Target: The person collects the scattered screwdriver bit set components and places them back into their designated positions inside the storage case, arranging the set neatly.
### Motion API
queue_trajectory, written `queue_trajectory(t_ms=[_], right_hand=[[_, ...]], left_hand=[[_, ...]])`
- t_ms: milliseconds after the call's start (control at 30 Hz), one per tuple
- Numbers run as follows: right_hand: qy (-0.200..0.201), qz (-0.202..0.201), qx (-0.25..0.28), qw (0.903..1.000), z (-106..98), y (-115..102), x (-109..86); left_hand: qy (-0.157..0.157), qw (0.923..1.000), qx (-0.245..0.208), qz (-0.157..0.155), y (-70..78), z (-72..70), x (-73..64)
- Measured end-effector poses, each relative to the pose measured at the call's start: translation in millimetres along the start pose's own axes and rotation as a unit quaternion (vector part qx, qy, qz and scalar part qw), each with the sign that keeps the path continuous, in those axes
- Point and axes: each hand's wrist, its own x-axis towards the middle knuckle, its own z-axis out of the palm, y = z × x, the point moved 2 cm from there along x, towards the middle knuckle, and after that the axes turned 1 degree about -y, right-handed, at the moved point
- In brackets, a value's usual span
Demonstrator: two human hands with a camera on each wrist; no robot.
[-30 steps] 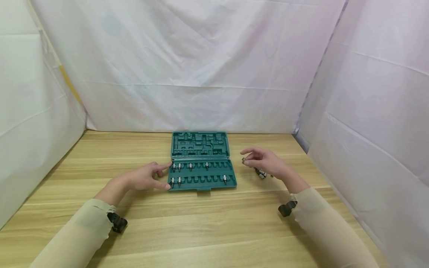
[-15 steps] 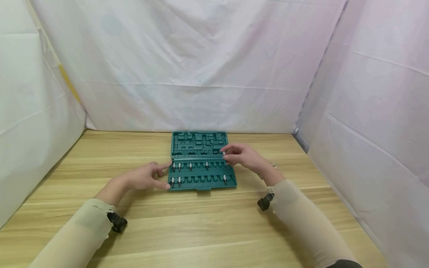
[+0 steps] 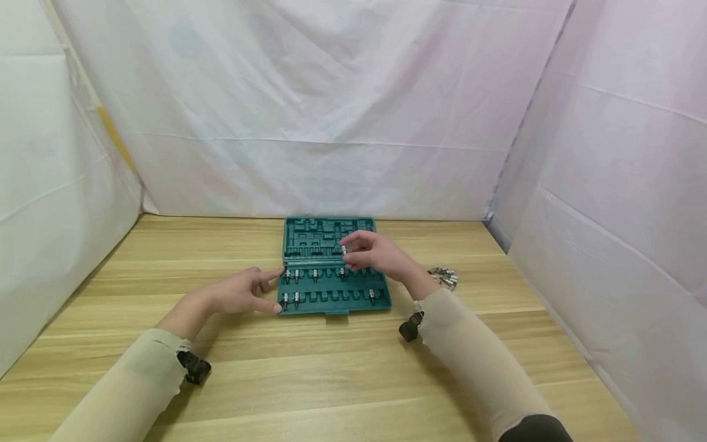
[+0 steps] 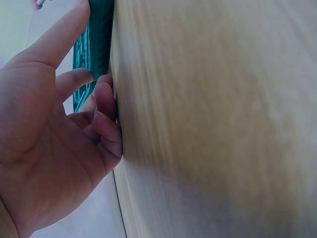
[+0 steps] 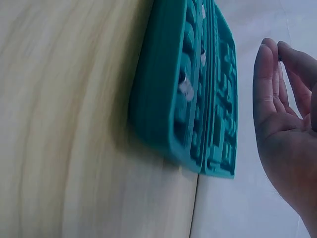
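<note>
A green plastic socket case lies open on the table, its lid folded back. Several silver bit sockets with dark tips stand in its two rows of slots, among them one bit socket at the front right. My left hand rests at the case's left side. Its thumb and index finger are stretched out against the edge, and the other fingers are curled. Above the back row, my right hand pinches a bit socket between thumb and fingers. In the right wrist view the fingertips mostly hide that piece.
A small pile of loose bit sockets lies on the wooden table to the right of the case. White sheets hang behind the table and at both sides.
My right hand has moved left with the pinched bit socket, from beside the loose pile to above the case. The pile is now uncovered. My left hand stays at the case's edge.
</note>
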Motion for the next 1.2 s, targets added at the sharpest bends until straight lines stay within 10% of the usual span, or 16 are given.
queue_trajectory(t_ms=[1200], right_hand=[[-0.027,0.005,-0.093,0.9952,44.2,-10.3,57.3]], left_hand=[[-0.002,0.9999,0.013,-0.003,2.4,0.0,0.2]])
